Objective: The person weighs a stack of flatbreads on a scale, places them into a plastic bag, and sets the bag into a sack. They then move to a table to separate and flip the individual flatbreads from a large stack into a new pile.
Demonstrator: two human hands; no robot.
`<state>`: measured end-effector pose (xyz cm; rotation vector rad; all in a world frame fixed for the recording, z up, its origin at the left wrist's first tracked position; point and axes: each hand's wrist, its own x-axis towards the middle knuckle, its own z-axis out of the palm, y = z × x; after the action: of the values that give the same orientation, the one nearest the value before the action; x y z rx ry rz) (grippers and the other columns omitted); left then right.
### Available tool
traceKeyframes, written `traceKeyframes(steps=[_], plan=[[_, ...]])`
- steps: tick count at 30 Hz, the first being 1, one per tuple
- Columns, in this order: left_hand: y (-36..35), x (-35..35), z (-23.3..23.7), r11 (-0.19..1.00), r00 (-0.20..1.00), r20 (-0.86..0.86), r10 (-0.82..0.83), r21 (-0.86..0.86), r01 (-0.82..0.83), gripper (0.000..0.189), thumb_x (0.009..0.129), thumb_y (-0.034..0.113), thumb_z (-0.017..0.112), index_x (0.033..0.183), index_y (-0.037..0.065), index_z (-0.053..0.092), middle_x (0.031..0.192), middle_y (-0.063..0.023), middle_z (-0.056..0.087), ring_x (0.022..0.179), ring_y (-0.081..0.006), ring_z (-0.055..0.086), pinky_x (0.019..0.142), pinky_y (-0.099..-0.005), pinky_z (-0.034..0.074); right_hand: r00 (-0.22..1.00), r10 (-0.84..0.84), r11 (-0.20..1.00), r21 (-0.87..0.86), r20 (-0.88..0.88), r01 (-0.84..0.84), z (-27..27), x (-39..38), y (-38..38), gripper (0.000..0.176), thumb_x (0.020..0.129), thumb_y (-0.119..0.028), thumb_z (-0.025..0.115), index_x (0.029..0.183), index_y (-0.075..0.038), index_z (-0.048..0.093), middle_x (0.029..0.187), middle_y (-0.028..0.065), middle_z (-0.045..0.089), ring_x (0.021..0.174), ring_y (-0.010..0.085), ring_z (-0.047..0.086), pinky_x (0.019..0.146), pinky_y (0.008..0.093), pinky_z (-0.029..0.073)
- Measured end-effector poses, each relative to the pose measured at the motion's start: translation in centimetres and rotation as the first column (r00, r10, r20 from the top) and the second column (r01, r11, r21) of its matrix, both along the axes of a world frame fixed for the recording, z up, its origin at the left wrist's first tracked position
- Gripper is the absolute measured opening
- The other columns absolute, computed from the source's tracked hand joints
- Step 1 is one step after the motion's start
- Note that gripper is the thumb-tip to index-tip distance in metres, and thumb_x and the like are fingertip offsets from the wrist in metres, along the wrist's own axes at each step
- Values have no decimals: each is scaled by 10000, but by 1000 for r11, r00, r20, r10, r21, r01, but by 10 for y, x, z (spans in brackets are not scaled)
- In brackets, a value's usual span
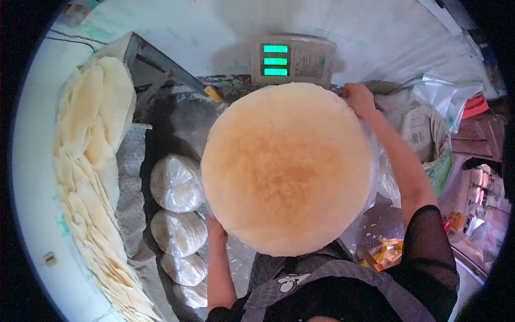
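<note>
A big round stack of thin flatbreads fills the middle of the view, pale at the rim and browned in the centre. My left hand grips its near left edge from below. My right hand holds the far right edge, where a clear plastic bag shows along the stack's right side. The stack sits in front of a digital scale with three lit green displays; whether it rests on the scale pan is hidden.
Several bagged round stacks lie in a row at the left of the counter. A long overlapping pile of loose flatbreads runs down the far left. Plastic bags and a printed sack lie at the right.
</note>
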<state>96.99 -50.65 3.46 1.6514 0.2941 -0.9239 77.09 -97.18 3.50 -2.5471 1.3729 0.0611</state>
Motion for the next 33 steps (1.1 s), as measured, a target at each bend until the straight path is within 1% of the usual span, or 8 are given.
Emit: traceKeyframes(steps=[3, 8, 10, 14, 19, 23, 26, 33], plan=[[2, 43, -27, 866, 735, 530, -423, 476, 155, 289, 703, 105, 629, 937, -28, 525, 841, -110, 587, 708, -192, 565, 596, -276, 446, 996, 83, 996, 36, -20, -82, 15, 40, -4, 280, 646, -291, 605, 796, -55, 606, 790, 146, 601, 786, 319, 580, 677, 393, 460], [-54, 72, 6, 796, 197, 798, -570, 477, 372, 209, 726, 61, 615, 902, -21, 540, 768, -82, 591, 666, -166, 564, 566, -273, 451, 960, 220, 884, 382, 171, -270, -6, 82, -29, 268, 628, -275, 653, 727, -29, 619, 741, 104, 625, 699, 229, 591, 604, 350, 452], [-44, 87, -21, 965, 894, 363, -264, 105, 242, 192, 707, 13, 592, 890, -27, 550, 795, -99, 590, 667, -180, 569, 588, -267, 460, 962, 211, 838, 475, 171, -268, -4, 93, -29, 248, 627, -244, 663, 704, -13, 615, 684, 100, 614, 638, 197, 574, 566, 334, 441], [-39, 90, -24, 946, 825, -512, 239, -70, -317, 178, 672, -38, 553, 850, -38, 563, 777, -110, 591, 641, -197, 571, 613, -258, 474, 976, 165, 831, 512, 143, -215, 2, 114, -24, 228, 621, -206, 674, 680, 3, 604, 605, 90, 589, 576, 160, 538, 517, 320, 418], [-39, 109, -43, 991, 990, 91, -106, -75, 113, 190, 661, 20, 572, 849, 7, 544, 782, -115, 593, 653, -221, 576, 605, -302, 477, 955, 231, 828, 478, 184, -292, 19, 125, -22, 207, 604, -182, 669, 672, 0, 595, 575, 75, 568, 562, 151, 520, 496, 323, 400], [-84, 123, -7, 669, 506, 489, -710, 692, 270, 221, 683, 85, 608, 879, 19, 531, 737, -112, 592, 640, -221, 575, 596, -305, 457, 878, 461, 781, 409, 130, -471, 4, 150, -36, 178, 592, -151, 654, 648, 2, 579, 544, 61, 537, 525, 144, 507, 470, 323, 390], [-112, 141, -15, 796, -67, 839, -541, 535, 283, 225, 702, 143, 633, 870, 12, 560, 637, -101, 575, 575, -216, 548, 576, -281, 434, 910, 408, 808, 434, 79, -400, 16, 179, -12, 146, 620, -132, 628, 601, -6, 554, 523, 42, 504, 493, 123, 490, 445, 307, 377], [-166, 166, -23, 846, 760, 380, -527, 141, 515, 162, 737, 168, 638, 804, 23, 616, 638, -3, 563, 559, -77, 477, 516, -215, 376, 906, 352, 735, 530, 236, -424, 34, 194, -3, 319, 725, -212, 610, 510, -43, 447, 466, -9, 410, 438, 58, 401, 385, 233, 306]])
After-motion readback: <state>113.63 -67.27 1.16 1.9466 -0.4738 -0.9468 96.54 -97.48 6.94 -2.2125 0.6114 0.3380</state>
